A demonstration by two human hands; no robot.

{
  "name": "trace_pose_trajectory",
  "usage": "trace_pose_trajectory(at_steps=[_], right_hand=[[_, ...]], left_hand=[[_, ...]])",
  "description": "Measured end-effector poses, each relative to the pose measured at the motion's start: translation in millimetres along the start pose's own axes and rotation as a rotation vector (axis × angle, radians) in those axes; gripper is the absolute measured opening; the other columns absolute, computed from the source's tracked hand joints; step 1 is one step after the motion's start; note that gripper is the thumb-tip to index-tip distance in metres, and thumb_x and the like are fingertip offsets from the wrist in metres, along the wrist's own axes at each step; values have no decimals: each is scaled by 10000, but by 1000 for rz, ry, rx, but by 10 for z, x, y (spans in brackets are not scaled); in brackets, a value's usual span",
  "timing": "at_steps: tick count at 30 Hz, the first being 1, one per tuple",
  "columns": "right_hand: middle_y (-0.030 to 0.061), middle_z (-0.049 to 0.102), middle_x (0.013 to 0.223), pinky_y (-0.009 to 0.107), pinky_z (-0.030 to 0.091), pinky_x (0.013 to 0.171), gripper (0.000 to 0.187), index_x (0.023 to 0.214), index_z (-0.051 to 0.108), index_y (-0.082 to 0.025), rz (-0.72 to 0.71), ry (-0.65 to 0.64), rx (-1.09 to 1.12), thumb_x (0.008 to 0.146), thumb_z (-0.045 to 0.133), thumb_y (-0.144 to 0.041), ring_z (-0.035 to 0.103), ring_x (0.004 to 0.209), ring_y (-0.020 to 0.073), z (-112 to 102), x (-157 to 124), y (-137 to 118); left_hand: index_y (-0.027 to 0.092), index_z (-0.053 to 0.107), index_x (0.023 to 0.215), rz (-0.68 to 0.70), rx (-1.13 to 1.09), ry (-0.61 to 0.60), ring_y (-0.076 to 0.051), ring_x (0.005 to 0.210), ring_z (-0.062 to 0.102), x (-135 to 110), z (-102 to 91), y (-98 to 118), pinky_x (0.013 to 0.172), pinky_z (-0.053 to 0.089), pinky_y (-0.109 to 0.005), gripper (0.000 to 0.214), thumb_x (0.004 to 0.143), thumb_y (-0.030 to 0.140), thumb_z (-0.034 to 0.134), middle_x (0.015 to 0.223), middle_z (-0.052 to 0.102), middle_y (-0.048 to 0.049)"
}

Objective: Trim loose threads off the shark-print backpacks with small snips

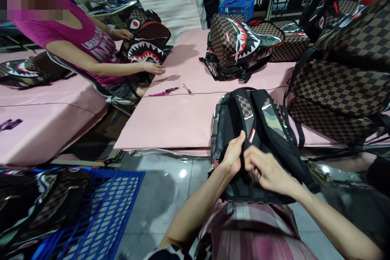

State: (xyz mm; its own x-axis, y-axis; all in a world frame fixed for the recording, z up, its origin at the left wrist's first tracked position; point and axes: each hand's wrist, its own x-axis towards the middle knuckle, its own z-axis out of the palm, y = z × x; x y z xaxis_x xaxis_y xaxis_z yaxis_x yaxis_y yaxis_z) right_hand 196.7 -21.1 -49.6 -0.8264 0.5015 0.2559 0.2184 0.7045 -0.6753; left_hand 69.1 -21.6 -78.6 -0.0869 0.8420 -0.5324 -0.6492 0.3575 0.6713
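Observation:
A black backpack [224, 124] with checkered and camouflage trim leans at the table's front edge, its back panel and shoulder straps facing up toward me. My left hand [234, 155] is closed around the lower part of the shoulder strap [246, 109] on the left, thumb on top. Close beside it, my right hand [264, 167] is curled with its fingers pinched together over the lower back panel. Motion blurs those fingertips, and what they pinch is hidden. The other strap [270, 115], with a camouflage patch, runs just past my right hand.
Small snips [166, 91] and a thin pen-like tool [188, 89] lie on the pink table [158, 126]. Shark-mouth backpacks [224, 38] stand behind, checkered ones [338, 89] at right. A co-worker [91, 44] handles another at left. A blue crate [122, 195] holds more bags.

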Motion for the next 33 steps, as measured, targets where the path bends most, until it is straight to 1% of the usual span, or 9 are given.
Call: trace_pose_trajectory(at_steps=[3,7,9,18,20,24,27,30,33], right_hand=[[4,560,782,195,419,581,184,727,540,-186,-9,-120,222,736,452,-24,544,662,98,64,-101,-46],[42,612,865,248,464,684,154,899,624,-192,198,387,69,819,513,-119,592,786,145,80,-32,171],[55,615,921,255,468,683,203,973,631,-202,244,478,-55,825,513,-129,602,806,155,58,48,275],[54,609,826,213,375,524,183,780,602,-171,143,484,-494,814,441,-92,540,591,105,149,206,301],[49,580,763,214,367,512,191,741,570,-167,56,476,-471,772,417,-56,510,563,105,249,144,236],[22,554,757,203,376,501,285,787,546,-175,-93,251,-171,653,370,5,498,564,100,428,-46,44],[23,575,778,209,410,558,293,845,574,-182,-26,283,-122,710,390,1,544,630,111,419,-67,6],[54,593,868,218,414,578,299,979,607,-189,123,446,-274,776,441,-46,572,695,130,318,93,80],[55,574,892,209,388,531,271,967,627,-204,264,466,-376,787,464,-83,573,706,132,248,291,149]], left_hand=[[116,552,618,-57,8,16,-82,446,455,26,-12,34,452,336,-211,557,542,644,712,511,529,4],[102,593,666,4,2,-39,-86,473,475,17,-21,46,457,340,-204,543,552,615,727,538,553,-4],[102,599,668,29,10,-64,-86,471,474,4,-34,37,457,335,-202,517,587,599,717,527,547,1],[97,569,634,36,-68,-144,-66,475,476,-8,-79,8,492,368,-189,435,682,510,699,553,543,8],[97,552,607,-31,-40,-106,-69,452,468,-9,-70,47,461,361,-185,465,692,538,676,522,522,5],[69,601,750,-204,-97,-70,-80,482,512,-20,-53,153,467,414,-191,491,830,543,501,624,582,-45],[66,602,781,-253,-129,-87,-81,458,516,-26,-64,188,442,416,-188,506,874,530,425,609,580,-46],[94,585,706,-216,-109,-70,-68,381,473,-23,-89,167,388,374,-168,448,821,523,536,493,521,4],[111,584,704,-121,-228,-79,-72,418,511,-24,-96,135,445,429,-170,350,792,448,617,495,530,26]])
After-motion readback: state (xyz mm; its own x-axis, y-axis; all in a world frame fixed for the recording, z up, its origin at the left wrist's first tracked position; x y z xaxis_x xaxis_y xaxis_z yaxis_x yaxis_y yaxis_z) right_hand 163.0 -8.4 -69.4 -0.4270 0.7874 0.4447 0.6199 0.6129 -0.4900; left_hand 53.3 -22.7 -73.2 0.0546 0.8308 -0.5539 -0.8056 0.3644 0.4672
